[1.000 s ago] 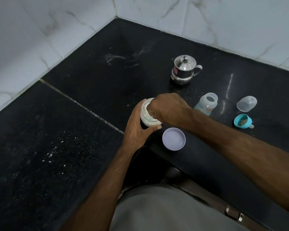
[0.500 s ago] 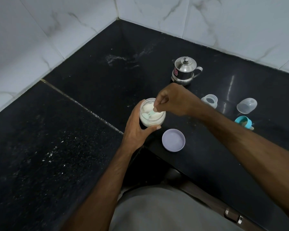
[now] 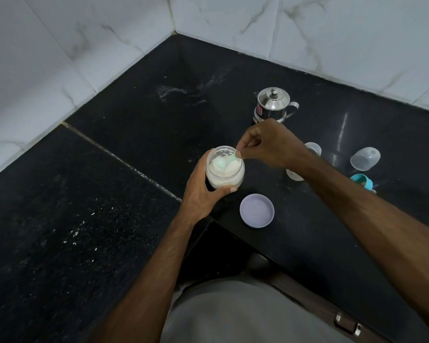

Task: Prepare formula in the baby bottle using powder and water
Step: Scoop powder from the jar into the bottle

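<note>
The left hand (image 3: 203, 194) gripped the clear powder-filled plastic jar (image 3: 225, 169); right-hand fingers (image 3: 240, 152) pinched a pale green plastic scoop (image 3: 227, 164), mid-scooping. Next, presumably, a level carry to the clear baby bottle (image 3: 312, 151).

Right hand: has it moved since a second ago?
Yes. The right hand has risen out of the jar toward the kettle, pinching a scoop.

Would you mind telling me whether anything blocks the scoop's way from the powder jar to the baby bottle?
Nothing visible does: the scoop only crosses bare counter to the bottle, partly hidden behind the right hand.
</note>
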Motion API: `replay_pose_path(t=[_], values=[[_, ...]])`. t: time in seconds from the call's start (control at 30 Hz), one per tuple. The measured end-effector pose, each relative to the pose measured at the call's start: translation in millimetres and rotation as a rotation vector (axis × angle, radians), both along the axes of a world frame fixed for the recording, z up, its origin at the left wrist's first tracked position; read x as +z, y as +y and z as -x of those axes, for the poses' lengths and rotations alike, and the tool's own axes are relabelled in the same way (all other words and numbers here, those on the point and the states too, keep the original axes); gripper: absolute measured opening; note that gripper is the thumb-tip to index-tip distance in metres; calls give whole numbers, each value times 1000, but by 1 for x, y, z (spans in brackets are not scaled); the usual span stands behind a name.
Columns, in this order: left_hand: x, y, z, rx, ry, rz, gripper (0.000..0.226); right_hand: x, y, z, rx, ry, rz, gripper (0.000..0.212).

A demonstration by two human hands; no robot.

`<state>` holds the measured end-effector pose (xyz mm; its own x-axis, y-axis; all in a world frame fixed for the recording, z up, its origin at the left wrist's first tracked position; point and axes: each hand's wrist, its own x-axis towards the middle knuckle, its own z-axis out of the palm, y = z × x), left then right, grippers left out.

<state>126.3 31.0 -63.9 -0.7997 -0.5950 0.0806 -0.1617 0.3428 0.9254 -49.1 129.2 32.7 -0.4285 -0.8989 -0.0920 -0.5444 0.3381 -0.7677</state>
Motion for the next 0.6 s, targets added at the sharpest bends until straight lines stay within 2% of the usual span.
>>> replay_pose_path(t=[0.6], values=[[0,-8,4,-28,-33,-60,88,-7,4,-3,-51,-46,-8,4]])
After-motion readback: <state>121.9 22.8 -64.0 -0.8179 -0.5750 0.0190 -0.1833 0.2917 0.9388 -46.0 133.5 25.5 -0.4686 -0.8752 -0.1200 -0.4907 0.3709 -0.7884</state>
